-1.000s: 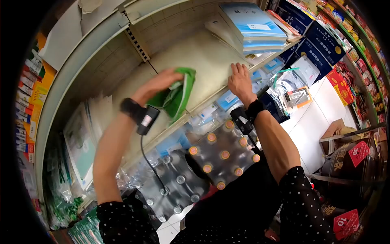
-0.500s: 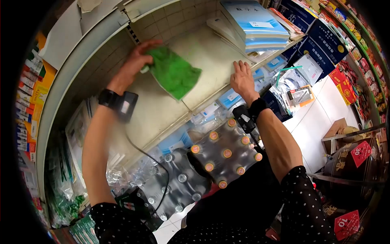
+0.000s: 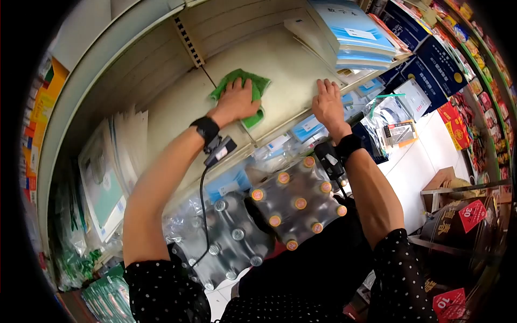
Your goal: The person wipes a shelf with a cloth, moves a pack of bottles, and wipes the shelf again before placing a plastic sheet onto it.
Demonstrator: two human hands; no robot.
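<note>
My left hand (image 3: 237, 100) presses a green cloth (image 3: 256, 82) down on the pale shelf (image 3: 180, 107), its fingers spread over the cloth. The cloth is bunched, and a folded end sticks out below the palm. To the right, my right hand (image 3: 329, 106) rests with fingers stretched out on the shelf's front edge, holding nothing. Just behind it lies a stack of blue booklets (image 3: 358, 37). A dark band with a small device and a cable is strapped round my left wrist, and another device is on my right wrist.
Shrink-wrapped bottles with orange caps (image 3: 300, 203) and a second pack with silvery caps (image 3: 238, 234) stand below the shelf edge. Clear plastic folders (image 3: 107, 177) lean at the shelf's left. Dark blue boxes (image 3: 433, 70) and a brown jar (image 3: 458, 226) are at the right.
My left hand has moved right and down with the green cloth, which was lifted and hanging and now lies pressed on the shelf. My right hand stays at the edge. The view has shifted slightly.
</note>
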